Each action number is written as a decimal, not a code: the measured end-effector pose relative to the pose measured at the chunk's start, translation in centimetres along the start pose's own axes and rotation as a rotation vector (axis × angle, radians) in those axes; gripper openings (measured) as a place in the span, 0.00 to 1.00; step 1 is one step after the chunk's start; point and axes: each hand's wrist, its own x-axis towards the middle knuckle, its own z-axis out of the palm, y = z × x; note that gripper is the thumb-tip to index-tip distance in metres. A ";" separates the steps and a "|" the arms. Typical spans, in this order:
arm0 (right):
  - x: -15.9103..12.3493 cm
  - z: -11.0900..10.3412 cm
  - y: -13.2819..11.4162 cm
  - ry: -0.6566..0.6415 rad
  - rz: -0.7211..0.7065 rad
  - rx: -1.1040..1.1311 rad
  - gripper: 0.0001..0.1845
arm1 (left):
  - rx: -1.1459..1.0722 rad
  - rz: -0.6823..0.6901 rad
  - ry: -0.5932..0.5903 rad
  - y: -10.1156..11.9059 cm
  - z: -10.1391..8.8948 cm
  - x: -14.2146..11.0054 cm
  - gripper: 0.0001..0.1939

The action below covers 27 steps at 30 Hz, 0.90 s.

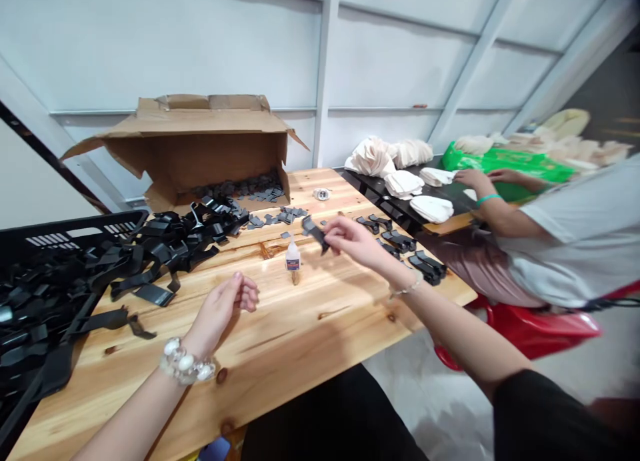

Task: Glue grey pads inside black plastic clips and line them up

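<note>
My right hand is closed on one end of a bent black plastic strip, held just above the wooden table. Below and left of that strip, a small clear glue bottle with a pointed nozzle and a dark label stands upright. My left hand is over the table, its fingers loosely curled and nothing visible in them. To the right of my right hand, several similar black strips lie in rows. Small grey pieces are scattered beyond the bottle.
An open cardboard box holds more grey pieces at the back. A black crate full of black strips stands left, with a heap spilling beside it. A tape roll lies behind. At right, a co-worker handles white cloths.
</note>
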 end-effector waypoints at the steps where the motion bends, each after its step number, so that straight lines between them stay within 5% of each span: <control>1: 0.4 -1.1 0.8 0.047 0.049 -0.063 0.11 | 0.001 -0.002 -0.004 0.0 0.1 -0.1 0.23; 5: 2.5 -4.3 3.7 0.116 0.310 -0.377 0.10 | 0.013 0.009 -0.005 -0.2 0.3 0.0 0.24; 11: 3.7 -4.3 5.1 0.051 0.487 -0.706 0.16 | 0.000 0.027 0.008 -0.2 0.0 0.3 0.24; 19: 4.4 -4.0 4.5 0.050 0.453 -0.920 0.16 | 0.007 0.043 0.000 -0.3 0.1 0.4 0.24; 27: 7.1 -1.7 4.2 -0.035 0.312 -0.864 0.15 | 0.055 0.064 -0.007 -1.0 -0.2 0.7 0.24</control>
